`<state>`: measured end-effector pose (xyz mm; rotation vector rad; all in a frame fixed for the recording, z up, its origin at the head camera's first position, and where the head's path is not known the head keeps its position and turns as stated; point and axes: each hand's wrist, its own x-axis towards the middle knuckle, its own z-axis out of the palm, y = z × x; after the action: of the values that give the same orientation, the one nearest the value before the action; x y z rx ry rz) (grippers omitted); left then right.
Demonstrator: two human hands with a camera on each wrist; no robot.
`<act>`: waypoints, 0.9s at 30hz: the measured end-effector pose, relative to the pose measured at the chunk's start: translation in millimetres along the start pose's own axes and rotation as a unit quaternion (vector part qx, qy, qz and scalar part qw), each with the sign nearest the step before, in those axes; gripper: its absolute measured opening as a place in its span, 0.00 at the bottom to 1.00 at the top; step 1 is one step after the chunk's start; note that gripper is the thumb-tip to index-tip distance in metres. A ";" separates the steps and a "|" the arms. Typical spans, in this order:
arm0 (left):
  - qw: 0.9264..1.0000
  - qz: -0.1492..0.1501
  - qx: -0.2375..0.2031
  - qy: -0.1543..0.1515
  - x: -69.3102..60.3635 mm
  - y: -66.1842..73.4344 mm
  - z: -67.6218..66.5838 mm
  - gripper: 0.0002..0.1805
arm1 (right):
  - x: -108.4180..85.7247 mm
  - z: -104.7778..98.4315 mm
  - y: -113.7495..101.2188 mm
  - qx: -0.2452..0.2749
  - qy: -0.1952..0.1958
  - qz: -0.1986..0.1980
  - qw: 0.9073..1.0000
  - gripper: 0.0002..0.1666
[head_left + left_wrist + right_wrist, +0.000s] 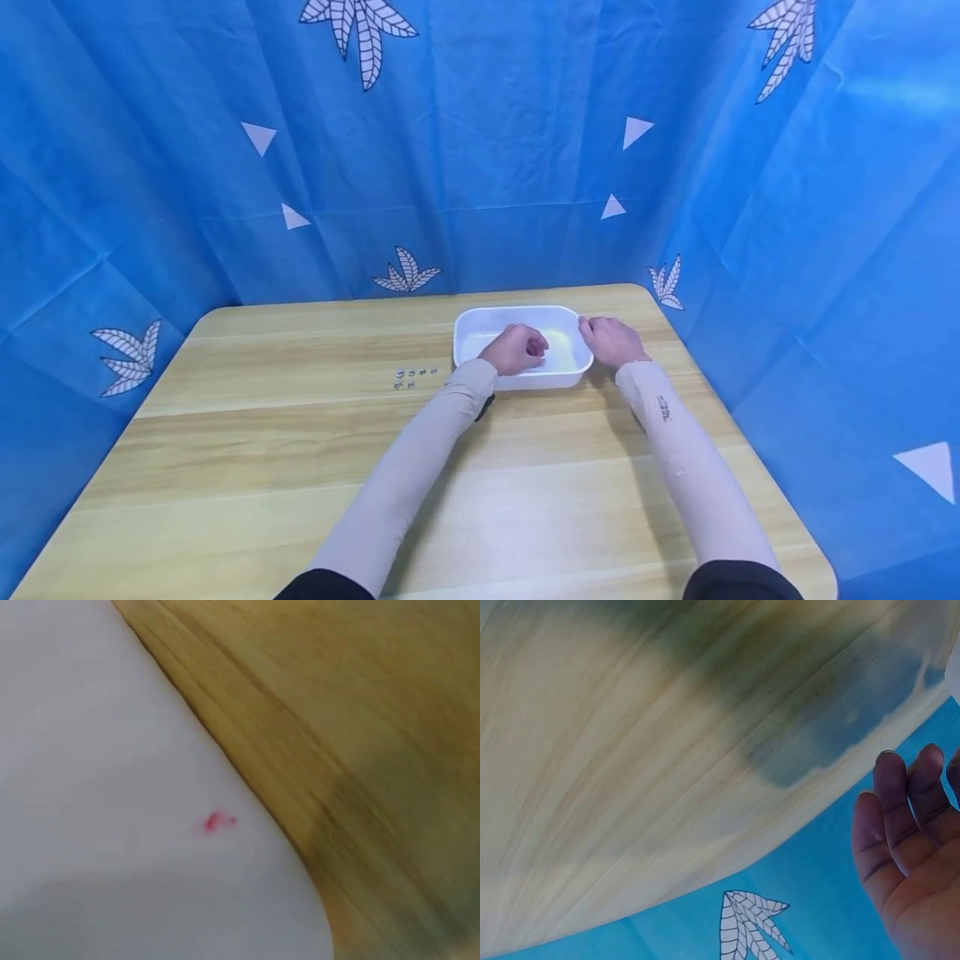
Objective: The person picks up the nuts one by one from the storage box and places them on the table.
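Observation:
A white rectangular tray [480, 321] with rounded corners sits near the table's back edge. My left hand [516, 350] is over its inside, fingers bent and the thumb near the fingertips; anything small between them is too small to make out. My right hand [613, 340] holds the tray's right rim at the far corner. In the right wrist view several of its fingers [896, 825] are loosely bent beside a sliver of white. Left of the tray lie several small silvery metal pieces [400, 374], set out in two rows. The left wrist view shows the white tray wall [150, 787] but no hand.
The wood-grain table [262, 467] extends to the left and front of the tray. Blue curtains [487, 150] with leaf and triangle prints hang behind and at both sides. A small red mark [215, 822] shows on the white tray wall.

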<state>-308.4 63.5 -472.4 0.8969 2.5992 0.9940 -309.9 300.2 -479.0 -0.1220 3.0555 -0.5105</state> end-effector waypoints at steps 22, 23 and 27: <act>0.999 -0.011 0.052 -0.008 13.7 -4.9 9.2 0.14 | 1.3 3.1 0.7 0.008 0.005 0.001 1.000 0.42; 0.999 -0.010 0.050 -0.011 13.7 -5.2 9.5 0.15 | 1.4 3.2 1.0 0.008 0.006 0.000 1.000 0.42; 0.999 0.003 0.049 -0.022 14.1 -6.8 11.2 0.15 | 2.0 4.0 2.8 0.009 0.014 -0.002 1.000 0.40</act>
<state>-318.2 74.1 -485.1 0.9396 2.6298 0.8448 -311.9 301.3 -483.8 -0.1227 3.0768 -0.5445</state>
